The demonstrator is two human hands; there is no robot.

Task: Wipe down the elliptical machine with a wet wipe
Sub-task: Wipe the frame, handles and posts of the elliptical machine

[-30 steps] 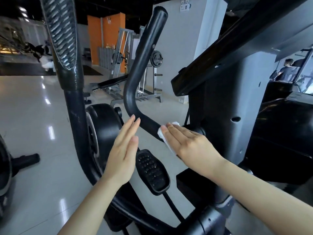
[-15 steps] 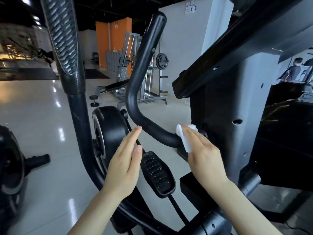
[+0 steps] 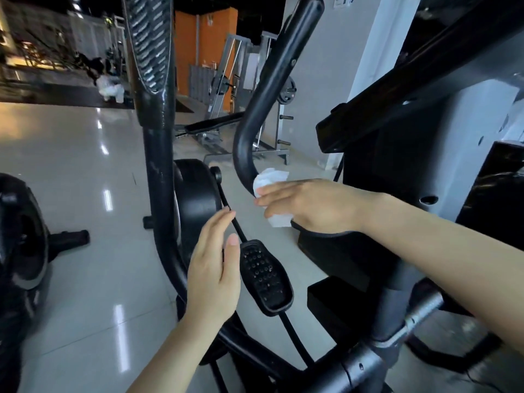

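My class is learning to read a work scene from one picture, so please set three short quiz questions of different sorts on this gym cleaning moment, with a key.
1. True or false: the left hand grips the wet wipe.
2. Multiple choice: what does the right hand press the wipe against? A) the studded pedal B) the bend of the curved black handlebar C) the floor
3. Short answer: how do the left hand's fingers lie?

Key
1. False: the wipe is under the right hand.
2. B
3. Straight and together; whether they touch the machine cannot be told.
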